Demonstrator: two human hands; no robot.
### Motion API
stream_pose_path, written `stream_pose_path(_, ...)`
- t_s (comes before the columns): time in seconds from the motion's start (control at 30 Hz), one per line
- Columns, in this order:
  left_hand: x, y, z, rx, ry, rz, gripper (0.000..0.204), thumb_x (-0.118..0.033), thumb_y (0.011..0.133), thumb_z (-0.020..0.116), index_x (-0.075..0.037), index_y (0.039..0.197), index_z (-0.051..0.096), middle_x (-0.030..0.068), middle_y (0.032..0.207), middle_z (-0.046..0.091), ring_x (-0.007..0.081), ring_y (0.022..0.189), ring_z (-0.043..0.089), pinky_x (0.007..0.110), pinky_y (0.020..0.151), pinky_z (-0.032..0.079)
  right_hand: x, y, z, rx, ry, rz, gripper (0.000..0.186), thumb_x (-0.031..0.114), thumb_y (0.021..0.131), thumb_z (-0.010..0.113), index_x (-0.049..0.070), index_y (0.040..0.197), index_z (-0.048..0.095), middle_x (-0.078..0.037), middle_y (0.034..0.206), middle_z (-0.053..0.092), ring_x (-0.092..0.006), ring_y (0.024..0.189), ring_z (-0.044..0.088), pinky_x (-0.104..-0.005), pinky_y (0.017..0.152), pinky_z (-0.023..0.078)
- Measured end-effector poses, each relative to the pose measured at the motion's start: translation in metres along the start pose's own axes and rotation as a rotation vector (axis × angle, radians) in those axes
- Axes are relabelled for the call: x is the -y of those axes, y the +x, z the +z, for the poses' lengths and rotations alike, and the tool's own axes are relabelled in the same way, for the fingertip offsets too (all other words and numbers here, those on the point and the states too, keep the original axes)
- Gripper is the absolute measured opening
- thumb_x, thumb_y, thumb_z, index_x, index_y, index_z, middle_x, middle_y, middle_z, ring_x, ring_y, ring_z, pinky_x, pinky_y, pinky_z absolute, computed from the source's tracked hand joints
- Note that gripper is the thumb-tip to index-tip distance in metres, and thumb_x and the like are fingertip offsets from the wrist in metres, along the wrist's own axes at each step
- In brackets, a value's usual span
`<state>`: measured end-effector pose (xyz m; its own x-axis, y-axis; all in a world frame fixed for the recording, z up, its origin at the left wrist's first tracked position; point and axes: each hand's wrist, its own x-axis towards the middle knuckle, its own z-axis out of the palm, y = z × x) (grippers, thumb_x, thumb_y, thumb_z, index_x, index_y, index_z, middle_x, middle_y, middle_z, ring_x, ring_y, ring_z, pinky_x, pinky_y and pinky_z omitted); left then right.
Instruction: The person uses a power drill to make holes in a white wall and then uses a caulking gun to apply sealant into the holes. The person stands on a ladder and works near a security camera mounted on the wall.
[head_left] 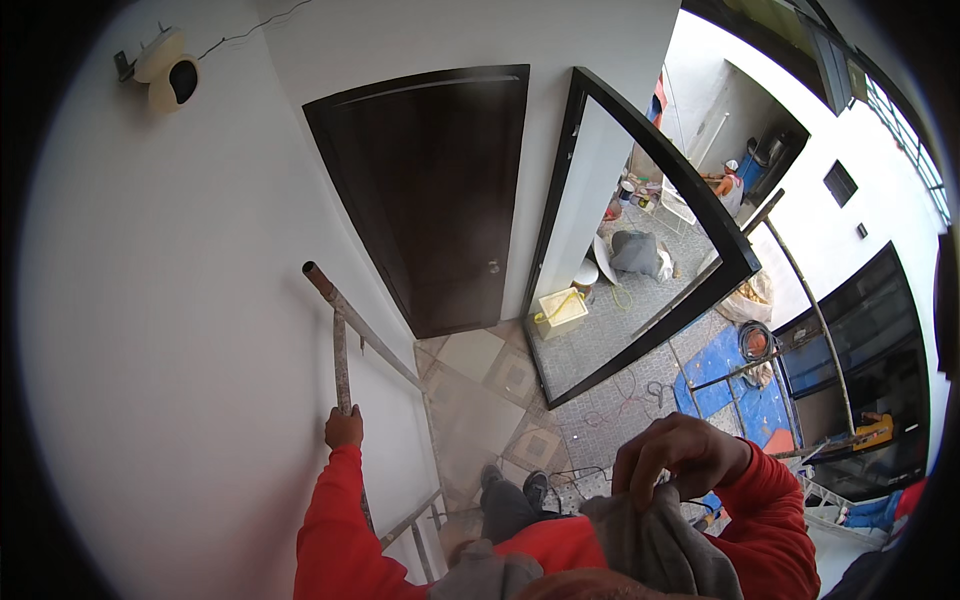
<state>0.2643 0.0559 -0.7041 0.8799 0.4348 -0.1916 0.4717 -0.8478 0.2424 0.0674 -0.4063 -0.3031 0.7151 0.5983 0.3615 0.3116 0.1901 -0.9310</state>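
Observation:
My left hand is wrapped round an upright of a worn metal scaffold frame beside the white wall. The frame's top tube ends in an open, rusty mouth above the hand. Close to my chest, my right hand is closed, its bent fingers pinching a fold of grey cloth. The cloth hangs down over my red sleeve and front; whether it is part of my shirt I cannot tell. Below, my shoes show above the tiled floor.
A dark door and an open black-framed glass door stand ahead. Through the glass are a yellow box and a person. Scaffold tubes, a blue tarp and another person lie to the right.

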Motion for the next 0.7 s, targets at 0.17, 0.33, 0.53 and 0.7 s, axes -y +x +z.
stream_pose_path(0.17,0.001,0.002,0.004,-0.024,0.044,0.011,0.048,-0.052,0.091,0.066,-0.006,0.107,0.068,0.0187,0.101,0.074,0.0408,0.097,0.071,0.053,0.084,0.056,-0.006,0.026,0.033,-0.666,0.301,-0.223,0.015,0.011,0.091,0.077,0.003,0.095,0.065,-0.015,0.096,0.069,-0.0221,0.082,0.069,-0.0321,0.07,0.056)
stream_pose_path(0.33,-0.004,-0.001,0.004,0.04,0.049,0.001,0.055,-0.057,0.09,0.064,-0.006,0.111,0.067,0.0201,0.107,0.073,0.0421,0.102,0.07,0.054,0.088,0.055,-0.012,0.033,0.054,-0.276,0.559,-0.253,0.006,0.01,0.093,0.074,0.005,0.091,0.07,-0.011,0.095,0.071,-0.0187,0.078,0.068,-0.0288,0.07,0.055)
stream_pose_path(0.53,-0.011,-0.008,-0.005,-0.022,0.066,-0.003,0.049,-0.053,0.092,0.064,-0.008,0.111,0.068,0.0164,0.105,0.075,0.0393,0.1,0.071,0.051,0.087,0.056,0.015,0.045,0.05,-0.307,0.652,-0.236,0.009,0.007,0.094,0.071,0.009,0.086,0.075,-0.007,0.094,0.074,-0.0147,0.075,0.066,-0.0248,0.069,0.054)
stream_pose_path(0.7,-0.011,-0.007,-0.006,0.006,0.052,-0.022,0.048,-0.052,0.092,0.064,-0.007,0.11,0.067,0.0164,0.105,0.074,0.0392,0.101,0.07,0.051,0.088,0.055,0.057,0.051,0.034,-0.479,0.647,-0.135,0.019,0.006,0.095,0.068,0.011,0.081,0.079,-0.003,0.093,0.076,-0.0114,0.072,0.064,-0.0214,0.068,0.053)
